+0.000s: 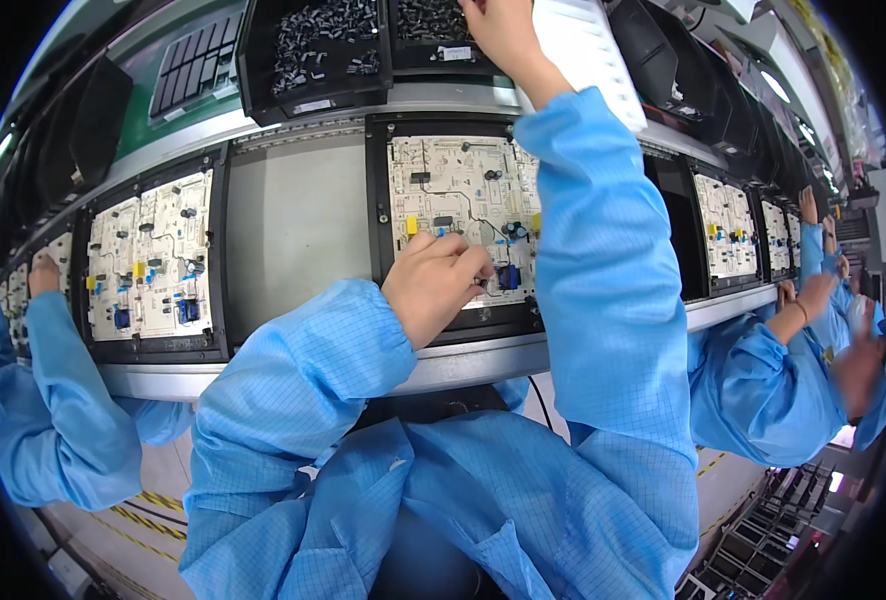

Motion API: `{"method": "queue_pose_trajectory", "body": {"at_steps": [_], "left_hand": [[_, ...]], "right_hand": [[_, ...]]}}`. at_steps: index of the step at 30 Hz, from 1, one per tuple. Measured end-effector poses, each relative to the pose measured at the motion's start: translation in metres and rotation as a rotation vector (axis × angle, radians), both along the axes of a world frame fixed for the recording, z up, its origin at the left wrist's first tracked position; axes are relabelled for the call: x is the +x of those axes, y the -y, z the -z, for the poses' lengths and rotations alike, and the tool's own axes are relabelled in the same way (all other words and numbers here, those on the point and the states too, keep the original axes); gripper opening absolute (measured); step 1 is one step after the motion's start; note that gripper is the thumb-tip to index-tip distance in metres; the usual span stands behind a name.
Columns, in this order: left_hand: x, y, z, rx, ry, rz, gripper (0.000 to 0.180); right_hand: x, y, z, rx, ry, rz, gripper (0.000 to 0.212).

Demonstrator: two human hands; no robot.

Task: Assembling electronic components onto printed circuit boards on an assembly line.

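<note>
Right hand [498, 30] cut off by the top edge at twelve o'clock, fingertips out of frame, so grip on anything in the black parts bin [433, 30] impossible to judge. Left hand [433, 285] curled over the white circuit board [458, 195], fingertips tucked under, whatever pinched there hidden. Right part of that board covered by the blue right sleeve [603, 250]. Small dark parts in the neighbouring bin [318, 45] at eleven o'clock too tiny to tell apart. Co-worker's hand [858, 365] at three o'clock blurred. Boards at nine o'clock bent and shrunk by the rim, with details unreadable
</note>
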State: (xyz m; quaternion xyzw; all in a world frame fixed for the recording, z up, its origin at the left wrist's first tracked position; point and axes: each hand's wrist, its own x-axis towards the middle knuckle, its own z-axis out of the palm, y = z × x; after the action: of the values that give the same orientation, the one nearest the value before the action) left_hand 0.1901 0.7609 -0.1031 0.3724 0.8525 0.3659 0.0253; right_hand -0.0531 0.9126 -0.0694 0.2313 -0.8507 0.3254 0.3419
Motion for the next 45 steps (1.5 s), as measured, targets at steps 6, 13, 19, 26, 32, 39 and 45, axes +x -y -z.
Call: {"method": "queue_pose_trajectory", "body": {"at_steps": [6,13,19,26,32,39,45], "left_hand": [[0.003,-0.004,0.001,-0.072,-0.114,-0.020,0.019],[0.014,-0.022,0.001,-0.198,-0.410,-0.009,0.019],[0.012,-0.011,-0.002,-0.208,-0.416,-0.068,0.015],[-0.047,0.025,-0.054,0.014,-0.447,-0.303,0.009],[-0.146,0.081,-0.040,0.167,-0.343,-0.681,0.014],[-0.221,0.083,-0.013,-0.331,0.135,-0.598,0.031],[-0.250,0.081,-0.005,-0.665,-0.006,-0.550,0.024]], "right_hand": [[0.072,-0.039,-0.034,-0.064,0.069,-0.003,0.017],[0.124,-0.135,-0.003,0.071,0.347,0.174,0.011],[0.140,-0.149,0.008,0.136,0.459,-0.034,0.008],[0.151,-0.166,0.011,0.195,0.767,-0.199,0.025],[0.149,-0.159,0.012,0.198,0.801,-0.241,0.023],[0.151,-0.163,0.019,0.118,0.786,-0.219,0.016],[0.150,-0.166,0.021,0.123,0.811,-0.190,0.015]]}}
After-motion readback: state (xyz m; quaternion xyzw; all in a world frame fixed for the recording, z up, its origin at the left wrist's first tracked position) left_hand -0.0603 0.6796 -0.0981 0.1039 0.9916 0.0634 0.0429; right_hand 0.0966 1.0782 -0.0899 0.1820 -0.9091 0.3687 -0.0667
